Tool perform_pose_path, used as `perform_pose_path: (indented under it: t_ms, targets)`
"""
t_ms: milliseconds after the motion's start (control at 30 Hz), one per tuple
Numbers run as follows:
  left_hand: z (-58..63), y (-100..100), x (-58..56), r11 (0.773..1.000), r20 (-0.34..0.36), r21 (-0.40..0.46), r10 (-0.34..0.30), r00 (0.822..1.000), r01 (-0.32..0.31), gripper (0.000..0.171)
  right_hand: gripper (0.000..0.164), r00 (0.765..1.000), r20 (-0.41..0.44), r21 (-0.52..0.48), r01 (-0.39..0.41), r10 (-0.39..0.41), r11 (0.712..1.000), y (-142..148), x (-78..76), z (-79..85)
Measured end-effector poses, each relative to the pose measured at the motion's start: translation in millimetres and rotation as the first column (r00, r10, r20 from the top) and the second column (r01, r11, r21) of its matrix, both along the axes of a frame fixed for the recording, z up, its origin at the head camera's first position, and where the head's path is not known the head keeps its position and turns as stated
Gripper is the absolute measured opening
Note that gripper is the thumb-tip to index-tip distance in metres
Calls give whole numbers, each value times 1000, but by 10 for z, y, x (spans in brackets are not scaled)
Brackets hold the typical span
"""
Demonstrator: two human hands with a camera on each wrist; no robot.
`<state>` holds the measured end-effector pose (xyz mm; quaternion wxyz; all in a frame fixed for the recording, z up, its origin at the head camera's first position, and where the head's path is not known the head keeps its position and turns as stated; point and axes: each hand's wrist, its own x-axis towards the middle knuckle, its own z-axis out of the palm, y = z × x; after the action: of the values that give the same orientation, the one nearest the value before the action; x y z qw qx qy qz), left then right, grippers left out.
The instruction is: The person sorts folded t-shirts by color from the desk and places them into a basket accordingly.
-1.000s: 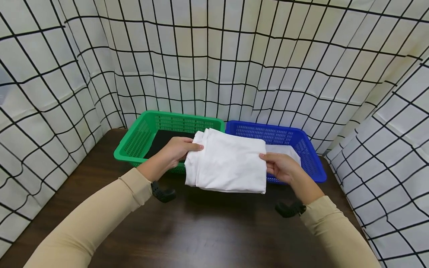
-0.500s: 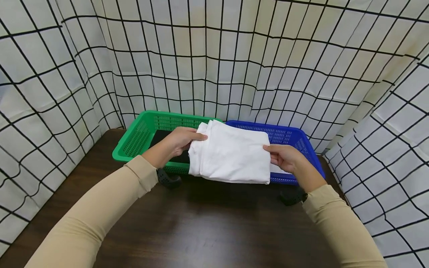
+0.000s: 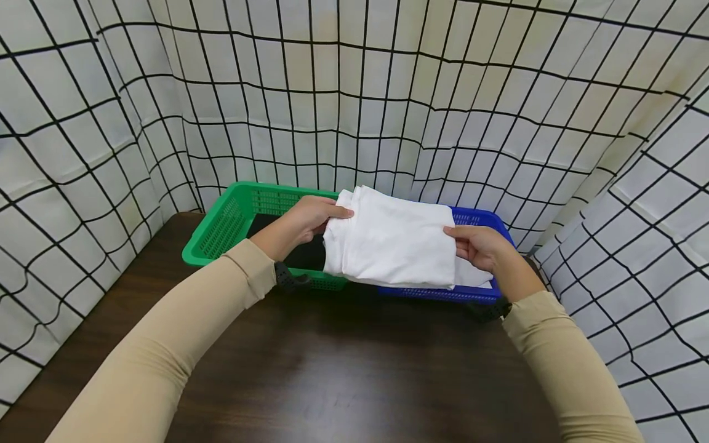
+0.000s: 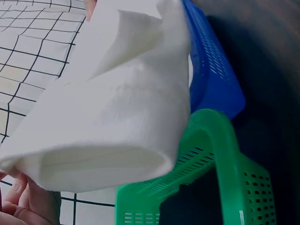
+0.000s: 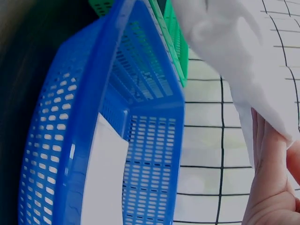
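A folded white cloth [image 3: 401, 240] hangs between my hands, over the front of the blue basket and the inner end of the green one. My left hand [image 3: 311, 220] pinches its left edge, thumb on top. At the opposite edge, my right hand [image 3: 480, 249] grips the cloth between thumb and fingers, as the right wrist view also shows. The layers of the fold gape open in the left wrist view. Below, the blue basket [image 5: 154, 105] holds another flat white piece [image 5: 104, 173], partly hidden in the head view by the held cloth.
To the left, touching the blue basket, is a green basket [image 3: 207, 237] with a black flat piece [image 3: 307, 253] in it. Both stand on a dark wooden table [image 3: 343, 369]. A white sheet with black grid lines [image 3: 310, 80] encloses the back and sides.
Both hands have carried the white cloth forward and a little to the right, away from over the table and farther over the blue basket. The grip looks the same.
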<state>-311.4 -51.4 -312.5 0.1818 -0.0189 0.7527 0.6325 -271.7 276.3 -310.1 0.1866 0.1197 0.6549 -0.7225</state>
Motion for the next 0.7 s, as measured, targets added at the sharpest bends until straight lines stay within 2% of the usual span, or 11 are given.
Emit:
perform_pose_path:
  t_ms: [200,467,700]
  targets:
    - [71,84,-70,1000,-13,0,-9,1000,9,44,17,1000,-10,2,15,-15,1000,59,-59,42]
    - [208,189,-145,1000,-18,-15,-15,1000,14,40,24,999,-23,-7,29,-29,1000,125,-121,120]
    - [274,261,-181,1000,-18,-5,-4,1000,4,40,28,998,-19,-21,62,-62,998,157,-168,183]
